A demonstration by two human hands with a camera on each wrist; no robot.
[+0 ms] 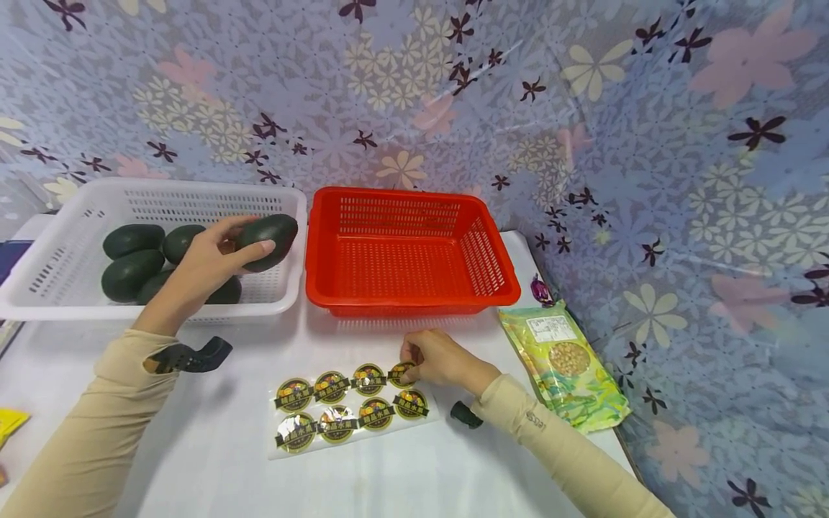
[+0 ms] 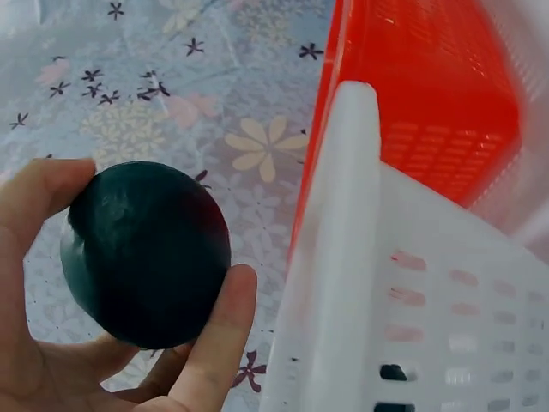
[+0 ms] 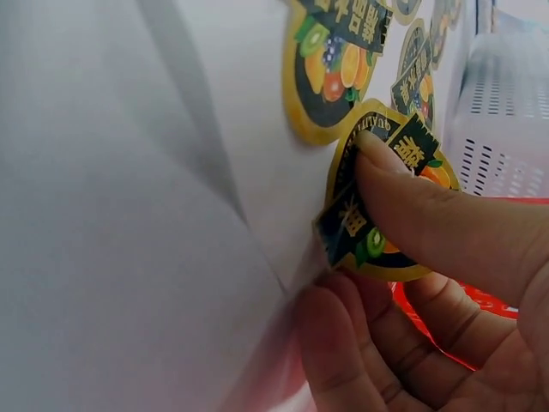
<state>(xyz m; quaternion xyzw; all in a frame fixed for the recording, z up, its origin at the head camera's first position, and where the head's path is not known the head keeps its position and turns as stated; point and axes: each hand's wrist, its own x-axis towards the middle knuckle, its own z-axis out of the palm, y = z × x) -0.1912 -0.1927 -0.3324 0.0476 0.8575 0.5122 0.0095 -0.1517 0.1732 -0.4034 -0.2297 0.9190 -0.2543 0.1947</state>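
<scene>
In my left hand (image 1: 206, 257) I hold a dark green avocado (image 1: 270, 241) above the right end of the white basket (image 1: 71, 312). The left wrist view shows my thumb and fingers around that avocado (image 2: 146, 257). Several more avocados (image 1: 132, 275) lie in the basket, partly covered by my forearm. My right hand (image 1: 443, 360) is at the upper right corner of a sheet (image 1: 424, 420) of round black-and-gold fruit stickers. Up close, the thumb presses on one sticker (image 3: 347, 219), with fingers behind its lower edge; how far it is peeled I cannot tell.
A red basket (image 1: 414, 301) stands right beside the white one, behind the sheet. To the right lie a green-yellow packet (image 1: 570, 360) and a small purple wrapped item (image 1: 541, 291). Something yellow (image 1: 9, 423) shows at the left edge. Flowered cloth (image 1: 401, 108) rises behind the table.
</scene>
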